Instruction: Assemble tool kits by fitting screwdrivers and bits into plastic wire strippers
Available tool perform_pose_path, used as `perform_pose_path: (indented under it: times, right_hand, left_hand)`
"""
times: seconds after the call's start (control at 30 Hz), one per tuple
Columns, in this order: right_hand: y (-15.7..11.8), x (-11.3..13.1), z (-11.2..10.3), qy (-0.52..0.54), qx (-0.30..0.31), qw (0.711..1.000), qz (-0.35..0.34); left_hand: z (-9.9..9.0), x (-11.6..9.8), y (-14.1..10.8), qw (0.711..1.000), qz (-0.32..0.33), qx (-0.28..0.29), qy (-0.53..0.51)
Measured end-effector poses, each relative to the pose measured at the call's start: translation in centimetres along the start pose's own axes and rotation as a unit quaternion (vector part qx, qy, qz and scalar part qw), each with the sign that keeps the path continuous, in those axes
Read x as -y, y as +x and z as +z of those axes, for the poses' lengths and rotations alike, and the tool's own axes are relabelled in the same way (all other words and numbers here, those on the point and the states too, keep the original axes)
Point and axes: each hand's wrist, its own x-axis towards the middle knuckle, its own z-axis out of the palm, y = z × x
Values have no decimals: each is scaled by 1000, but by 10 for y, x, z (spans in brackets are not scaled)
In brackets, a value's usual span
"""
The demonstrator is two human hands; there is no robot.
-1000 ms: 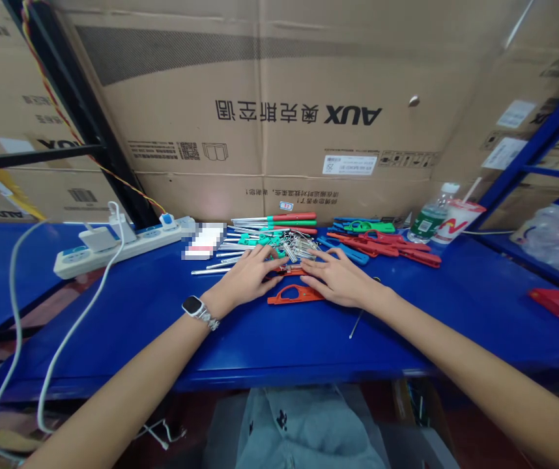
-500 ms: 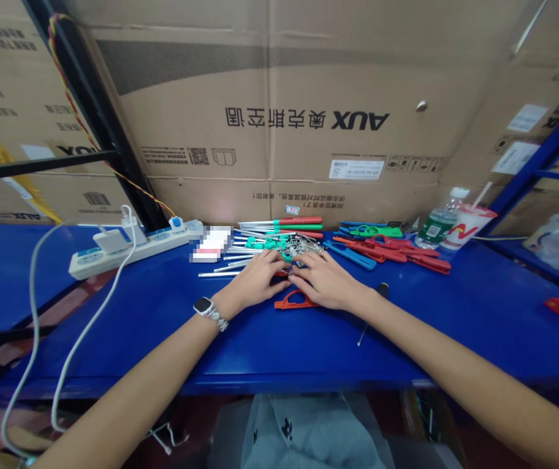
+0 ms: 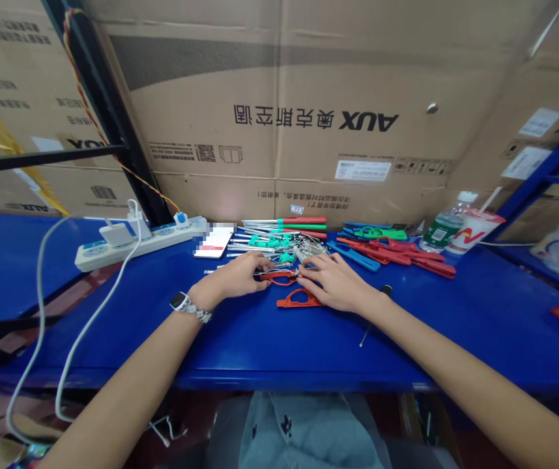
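Observation:
My left hand [image 3: 243, 277] pinches the left end of a red plastic lighter casing [image 3: 282, 280] with a finger loop, low over the blue table. At the casing's right end are the bent fingers of my right hand [image 3: 333, 279], closed around it near a small dark part and a thin white wire. A second red casing half [image 3: 296, 299] lies just in front, partly under my right hand. Behind both hands are teal trigger parts [image 3: 264, 241], a heap of small wired metal pieces [image 3: 311, 247] and several metal tubes [image 3: 240, 246].
Red casings [image 3: 397, 251], a blue casing [image 3: 358, 255] and a green casing [image 3: 382, 233] lie to the right, before a bottle [image 3: 440, 228] and a paper cup [image 3: 475, 231]. A screwdriver [image 3: 386, 291] rests beneath my right forearm. At left stands a power strip [image 3: 113, 251].
My left hand has moved left and slightly toward me, revealing the red casing between my hands. My right hand stays close to the same place. The camera view has shifted slightly.

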Motion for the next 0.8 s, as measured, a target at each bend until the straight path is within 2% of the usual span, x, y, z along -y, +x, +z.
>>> perform_pose_path:
  times: [0.2,0.4,0.6,0.8]
  right_hand:
    - [0,1,-1,-7,11,1000,5]
    - [1,2,-1,-17,17,1000,2]
    - [0,5,-3,-43,24,999,7]
    - [-4,5,-3,-51,28,998,14]
  left_hand:
    - [3,2,2,1000,13,-9,-2]
    - [12,-11,13,999,22,-35,11]
    - [18,-16,20,998,-1,-54,23]
    - [19,-13,15,996,48,-58,36]
